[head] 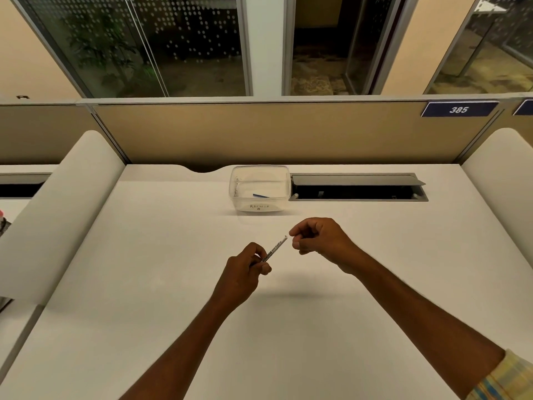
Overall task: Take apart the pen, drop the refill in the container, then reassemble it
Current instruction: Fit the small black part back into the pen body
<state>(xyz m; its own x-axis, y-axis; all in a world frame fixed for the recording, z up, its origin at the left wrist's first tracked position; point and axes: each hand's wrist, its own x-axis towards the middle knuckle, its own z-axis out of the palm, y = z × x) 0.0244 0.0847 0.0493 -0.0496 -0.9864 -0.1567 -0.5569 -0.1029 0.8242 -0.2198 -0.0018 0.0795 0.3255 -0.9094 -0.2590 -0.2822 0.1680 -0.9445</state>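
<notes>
Above a bare white desk (144,284), the left hand (245,272) pinches the lower end of a pen (275,249) — its tip angled toward the right hand (317,241), whose curled fingers are pinched just beside it; whether they hold anything cannot be told. Beyond both hands, a clear container (259,187) sits before a tan partition (259,134) and dark windows (173,44).

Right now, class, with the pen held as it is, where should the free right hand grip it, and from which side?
Grip the pen at its bare upper tip. The left hand already covers the lower end, and the barrel slants up and right toward the right hand, whose fingertips sit just beside that tip. Coming in from the right along the barrel's line with a thumb-and-finger pinch looks best.
</notes>
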